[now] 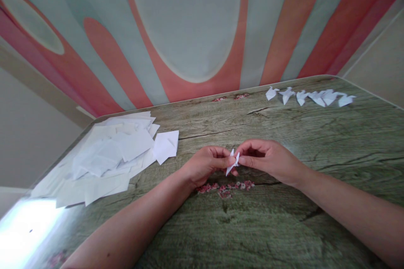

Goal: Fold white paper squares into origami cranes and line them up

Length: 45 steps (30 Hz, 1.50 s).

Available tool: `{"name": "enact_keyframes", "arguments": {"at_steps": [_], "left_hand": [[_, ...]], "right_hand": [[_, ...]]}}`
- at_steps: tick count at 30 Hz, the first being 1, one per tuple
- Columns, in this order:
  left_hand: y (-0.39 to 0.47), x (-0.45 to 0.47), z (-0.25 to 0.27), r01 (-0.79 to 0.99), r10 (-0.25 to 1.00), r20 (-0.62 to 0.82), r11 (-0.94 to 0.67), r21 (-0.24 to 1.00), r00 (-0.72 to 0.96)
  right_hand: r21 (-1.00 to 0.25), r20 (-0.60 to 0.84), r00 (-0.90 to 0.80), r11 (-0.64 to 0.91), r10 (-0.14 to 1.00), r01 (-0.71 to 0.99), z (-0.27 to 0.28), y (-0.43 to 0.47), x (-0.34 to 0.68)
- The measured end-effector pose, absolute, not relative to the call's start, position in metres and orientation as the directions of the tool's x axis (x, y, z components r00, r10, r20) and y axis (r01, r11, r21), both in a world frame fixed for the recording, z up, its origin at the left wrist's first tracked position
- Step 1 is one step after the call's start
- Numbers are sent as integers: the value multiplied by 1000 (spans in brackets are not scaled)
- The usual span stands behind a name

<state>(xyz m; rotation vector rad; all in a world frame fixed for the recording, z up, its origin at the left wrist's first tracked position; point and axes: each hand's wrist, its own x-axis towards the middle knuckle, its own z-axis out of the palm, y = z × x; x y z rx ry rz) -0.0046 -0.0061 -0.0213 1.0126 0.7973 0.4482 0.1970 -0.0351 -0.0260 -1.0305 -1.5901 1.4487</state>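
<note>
Paper, folded small and sharply pointed (231,168), sits between the two hands, at about five o'clock from the middle of the view and above the wood-grained worktop (284,222). The left hand (208,164) comes in from its nine o'clock side, its grip pinched on the fold, thumb on the near face and fingers behind. The right hand (269,160) meets it from three o'clock with thumb and forefinger touching the edge; I cannot tell whether that grip is clenched on it or merely resting there.

Reading the clock from this folded piece, a row of white paper birds (302,98) stands at two o'clock, near the worktop's far edge, some overlapping. At nine o'clock lies a small stack of paper squares (163,146), just beside a broad, untidy pile of white sheets (104,151) farther out the same way. Pink printed flowers (224,191) mark the surface near six o'clock. Beyond, at twelve o'clock, rises a backdrop (186,21) in coral and pale blue-grey.
</note>
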Motion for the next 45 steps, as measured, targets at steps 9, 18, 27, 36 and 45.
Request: {"name": "enact_keyframes", "arguments": {"at_steps": [9,18,27,36,45], "left_hand": [[-7,-4,-21,34,664,-361,451,892,655],[-7,-4,-20,29,652,-368,468,883,662],[-7,-4,-20,-11,657,-388,517,856,647],[-6,-3,-22,-88,640,-397,589,803,658],[-6,-2,-22,-123,647,-404,611,782,647]], "right_hand": [[-995,-4,-424,40,905,95,-23,-37,198],[-993,20,-448,70,894,95,-25,-37,198],[-995,27,-472,68,881,71,-24,-38,198],[-976,75,-413,152,908,157,-17,-43,193],[-921,176,-332,274,927,276,-12,-49,186]]}}
